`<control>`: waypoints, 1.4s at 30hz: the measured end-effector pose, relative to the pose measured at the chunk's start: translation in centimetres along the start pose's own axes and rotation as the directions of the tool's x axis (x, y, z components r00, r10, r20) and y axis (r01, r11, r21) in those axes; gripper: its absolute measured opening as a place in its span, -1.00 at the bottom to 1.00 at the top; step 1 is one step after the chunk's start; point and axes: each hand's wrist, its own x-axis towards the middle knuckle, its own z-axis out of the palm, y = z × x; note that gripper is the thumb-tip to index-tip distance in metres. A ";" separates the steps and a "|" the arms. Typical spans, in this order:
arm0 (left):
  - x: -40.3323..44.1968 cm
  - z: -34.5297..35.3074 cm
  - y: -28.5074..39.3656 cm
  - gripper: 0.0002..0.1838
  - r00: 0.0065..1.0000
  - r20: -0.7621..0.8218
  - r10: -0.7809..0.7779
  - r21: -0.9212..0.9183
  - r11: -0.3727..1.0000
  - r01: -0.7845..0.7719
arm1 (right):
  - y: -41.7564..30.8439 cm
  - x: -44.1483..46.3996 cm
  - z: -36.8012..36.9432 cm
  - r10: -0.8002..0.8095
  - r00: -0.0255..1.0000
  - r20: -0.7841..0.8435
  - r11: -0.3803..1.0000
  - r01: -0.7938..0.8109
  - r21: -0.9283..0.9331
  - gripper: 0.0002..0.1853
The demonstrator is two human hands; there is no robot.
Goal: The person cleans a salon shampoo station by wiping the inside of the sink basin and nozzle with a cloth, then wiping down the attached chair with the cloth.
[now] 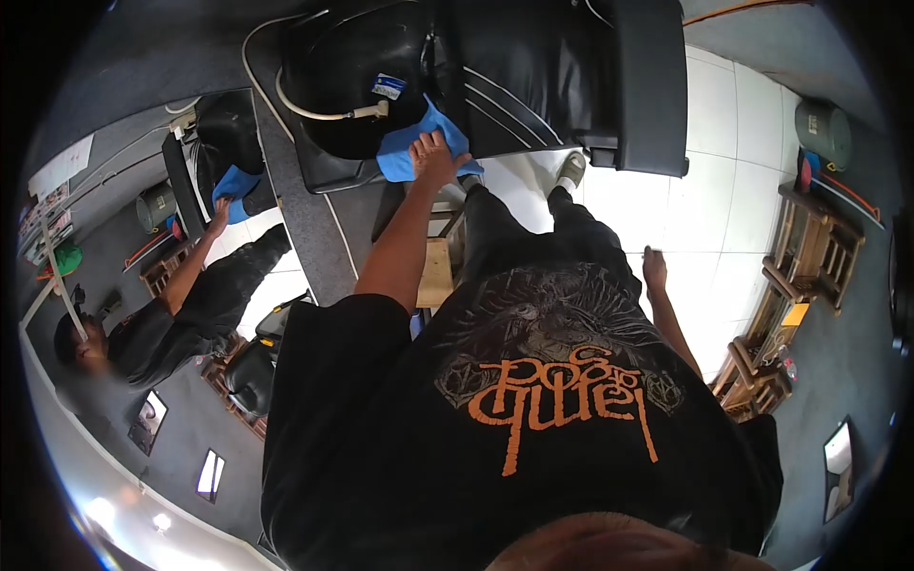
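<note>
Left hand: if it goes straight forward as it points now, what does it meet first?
Most likely the blue cloth, which lies under the left hand and reaches ahead of it, though depth is unclear.

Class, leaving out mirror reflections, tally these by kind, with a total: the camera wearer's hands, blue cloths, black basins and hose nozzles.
Hands: 2 (left hand, right hand)
Blue cloth: 1
Black basin: 1
Hose nozzle: 1
Total: 5
</note>
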 end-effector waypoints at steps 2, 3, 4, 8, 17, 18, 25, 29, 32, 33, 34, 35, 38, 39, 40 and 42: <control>-0.6 -1.2 0.0 -0.04 0.998 -0.042 0.051 -0.044 0.998 -0.053 | -3.9 1.9 2.8 0.081 0.995 0.051 0.863 -0.096 0.497 -0.47; -0.9 -2.2 0.1 -0.11 0.992 -0.092 0.083 -0.020 0.996 -0.085 | -7.5 1.2 3.6 0.149 0.977 0.155 0.702 -0.215 0.679 -0.44; -1.0 -3.2 -0.2 -0.10 0.991 -0.058 0.121 -0.032 0.992 -0.123 | -11.9 -0.8 4.2 0.143 0.961 0.237 0.574 -0.275 0.771 -0.41; 0.1 -3.5 -2.1 -0.21 0.960 -0.099 0.261 -0.080 0.960 -0.269 | -21.5 -6.2 10.5 -0.274 0.932 0.236 0.666 0.007 0.746 -0.55; 1.6 -0.9 -3.7 -0.47 0.927 -0.205 0.314 -0.129 0.930 -0.343 | -31.3 -13.5 14.0 -0.501 0.860 0.096 0.830 0.446 0.335 -0.62; 1.8 -1.1 -3.6 -0.48 0.932 -0.195 0.306 -0.129 0.934 -0.334 | -31.5 -13.3 14.0 -0.493 0.865 0.091 0.825 0.432 0.363 -0.62; 1.2 -0.9 -5.5 -0.49 0.912 -0.218 0.348 -0.139 0.913 -0.382 | -34.7 -11.5 15.1 -0.495 0.865 0.079 0.797 0.416 0.438 -0.62; -0.9 -1.2 -11.0 -0.46 0.793 -0.240 0.560 0.063 0.824 -0.563 | -34.5 -10.0 15.1 -0.548 0.829 0.109 0.776 0.456 0.434 -0.62; -1.8 -2.8 -15.2 -0.48 0.795 -0.200 0.573 0.079 0.818 -0.570 | -33.7 -10.0 14.4 -0.475 0.873 0.109 0.819 0.393 0.418 -0.60; -2.1 -3.3 -16.6 -0.50 0.811 -0.182 0.556 0.086 0.830 -0.550 | -33.2 -10.3 14.1 -0.454 0.883 0.117 0.832 0.373 0.412 -0.60; -2.3 -3.7 -18.1 -0.51 0.824 -0.169 0.542 0.096 0.841 -0.533 | -32.7 -10.3 13.7 -0.433 0.893 0.120 0.842 0.354 0.406 -0.60; -2.5 -4.0 -20.0 -0.53 0.831 -0.213 0.514 0.039 0.854 -0.519 | -32.3 -10.3 13.5 -0.410 0.904 0.118 0.852 0.334 0.403 -0.60; -3.9 -7.5 -25.1 -0.59 0.830 -0.258 0.494 0.056 0.865 -0.498 | -30.1 -10.5 13.6 -0.386 0.921 0.059 0.837 0.322 0.441 -0.60; -3.8 -7.9 -27.3 -0.58 0.870 -0.249 0.427 0.063 0.903 -0.425 | -29.7 -10.7 13.6 -0.371 0.927 0.058 0.838 0.308 0.452 -0.59; -4.0 -8.2 -29.1 -0.57 0.904 -0.238 0.354 0.071 0.935 -0.348 | -29.2 -10.8 13.7 -0.367 0.928 0.058 0.838 0.303 0.454 -0.59; -4.8 -10.6 -31.0 -0.56 0.880 -0.306 0.364 0.118 0.932 -0.344 | -28.6 -10.7 14.2 -0.360 0.931 0.057 0.837 0.295 0.462 -0.59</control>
